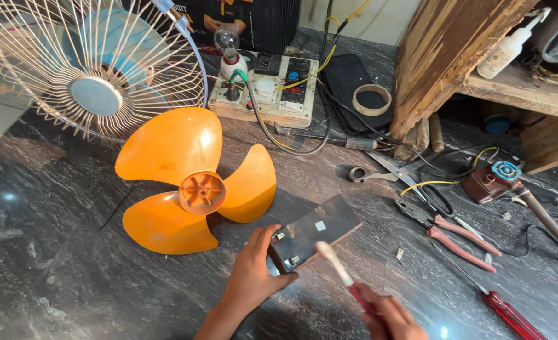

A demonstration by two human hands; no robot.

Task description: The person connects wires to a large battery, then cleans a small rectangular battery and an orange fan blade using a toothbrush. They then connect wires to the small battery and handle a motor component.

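The left hand is gripping the near end of a flat, dark rectangular panel with small metal clips and a pale square sticker, fingers curled closed around its edge, holding it tilted just above the dark marbled stone worktop. The right hand is closed around the red handle of a small brush, whose blurred pale tip is lying over the panel's near corner. Just left of the panel, an orange plastic fan blade with 3 lobes is lying flat. Behind it, a white wire fan guard is standing. To the right, red-handled pliers and a red-handled screwdriver are resting on the worktop.
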